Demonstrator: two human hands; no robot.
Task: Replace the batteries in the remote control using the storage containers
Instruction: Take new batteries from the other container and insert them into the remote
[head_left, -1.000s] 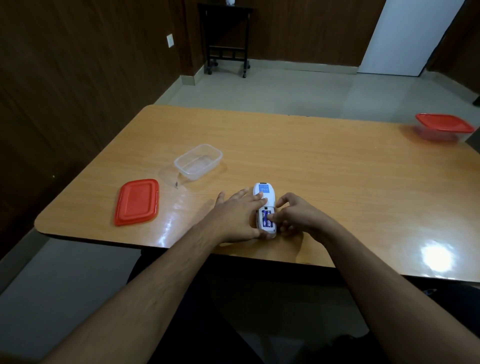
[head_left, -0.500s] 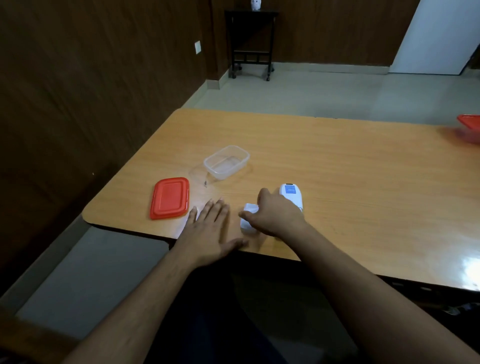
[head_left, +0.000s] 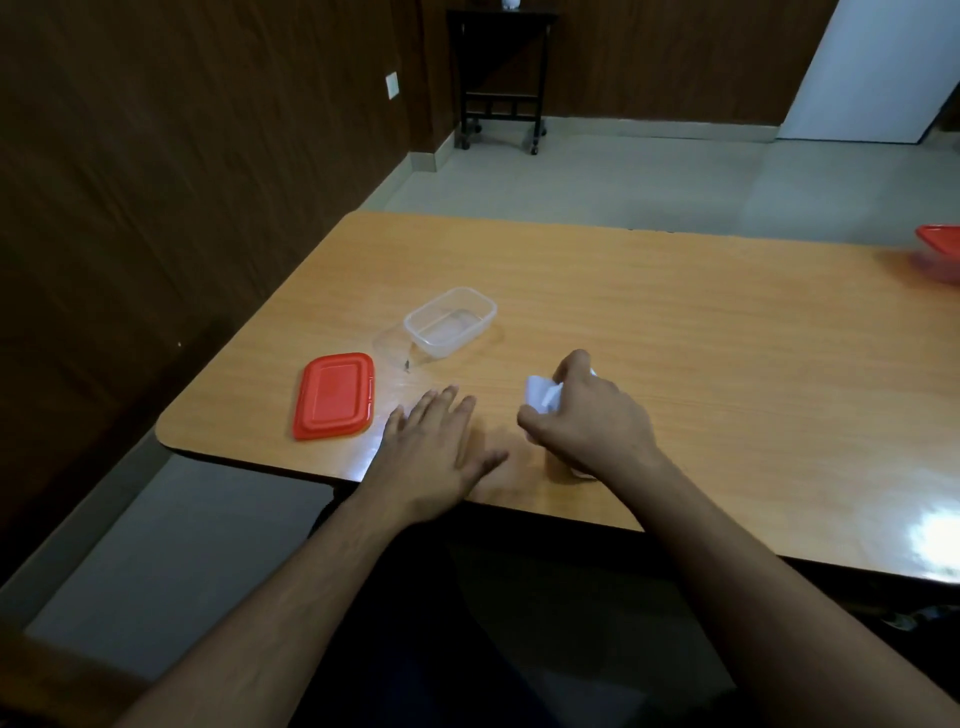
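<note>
In the head view, the right hand (head_left: 582, 421) is closing its fingers around a white object (head_left: 540, 397), most of it hidden under the palm. It is probably the remote control or its battery cover, though I cannot tell which. The grip is sitting near the front edge of the table (head_left: 727, 322), likely so the piece can be carried over to a container.

The left hand (head_left: 434, 452) is lying flat and spread wide on the tabletop, holding nothing, just left of the right hand. It seems to be resting there as a brace while the other hand is working.

Farther back and to the left, the clear container (head_left: 451, 322) is standing open and looks empty. Its red lid (head_left: 334, 396) is lying apart from it, nearer the left front corner, which is keeping the opening free for batteries.

At the far right edge, a second container with a red lid (head_left: 940, 252) is sitting closed, well apart from both hands and partly cut off. Nothing is standing between the hands and the open container.
</note>
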